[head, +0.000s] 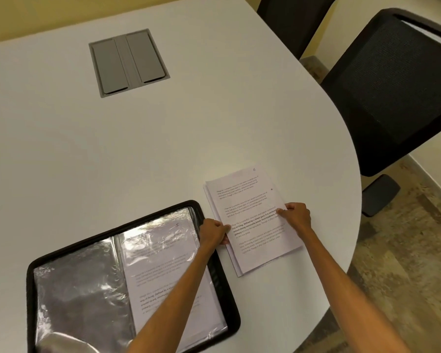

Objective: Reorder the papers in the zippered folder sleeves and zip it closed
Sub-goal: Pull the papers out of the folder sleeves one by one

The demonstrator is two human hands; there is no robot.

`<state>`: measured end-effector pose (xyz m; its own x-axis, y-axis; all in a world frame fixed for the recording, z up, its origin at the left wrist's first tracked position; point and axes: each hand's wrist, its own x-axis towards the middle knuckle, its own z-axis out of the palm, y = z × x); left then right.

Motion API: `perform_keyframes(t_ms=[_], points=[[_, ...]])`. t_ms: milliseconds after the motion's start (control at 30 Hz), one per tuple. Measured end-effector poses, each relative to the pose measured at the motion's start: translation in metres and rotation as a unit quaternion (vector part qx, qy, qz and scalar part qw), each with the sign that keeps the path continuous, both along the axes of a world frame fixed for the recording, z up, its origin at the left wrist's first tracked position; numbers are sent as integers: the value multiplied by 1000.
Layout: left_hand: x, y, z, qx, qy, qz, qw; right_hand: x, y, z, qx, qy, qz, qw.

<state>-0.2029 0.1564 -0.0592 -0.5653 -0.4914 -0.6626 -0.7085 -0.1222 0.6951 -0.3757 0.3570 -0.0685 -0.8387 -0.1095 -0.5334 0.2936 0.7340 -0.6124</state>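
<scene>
here, both hands sit on the stack of papers (250, 200), which lies flat on the white table (163, 149) with its sheets slightly fanned. the left hand (214, 231) grips the stack's left long edge, fingers curled and thumb on top of the upper sheet. the right hand (297, 215) pinches the opposite edge, thumb pressed on the printed face and the other fingers tucked in. whether they reach under one sheet or several i cannot tell. the top sheet carries printed paragraphs, one in bold, and a handwritten 6 at its far corner, beyond the right hand.

just to the left of the left hand the zippered folder (29, 289) lies open and flat, its black rim passing under the left forearm. its clear sleeves shine with glare. the sleeve nearer the left hand holds a printed page (161, 250) marked 5 at the top. folder and stack lie side by side, with a thin strip of table between them.

far ahead of the left hand a grey hatch (129, 62) is set flush in the table. beyond the right hand, past the table's curved edge, stands a black mesh chair (392, 85), with a second chair (290, 19) farther off.
</scene>
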Motion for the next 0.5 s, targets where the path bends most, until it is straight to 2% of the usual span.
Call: perform_keyframes(t_ms=[133,267,367,500], points=[[2,0,-4,-34,-26,-14,999,3,-1,1,50,40,49,997],[5,0,1,-80,-43,-17,996,10,-5,12,77,96,56,991],[12,-5,8,-141,-47,-16,989,17,-12,15,73,150,65,984],[30,-25,23,-211,-15,16,977,28,-36,21,38,175,104,978]])
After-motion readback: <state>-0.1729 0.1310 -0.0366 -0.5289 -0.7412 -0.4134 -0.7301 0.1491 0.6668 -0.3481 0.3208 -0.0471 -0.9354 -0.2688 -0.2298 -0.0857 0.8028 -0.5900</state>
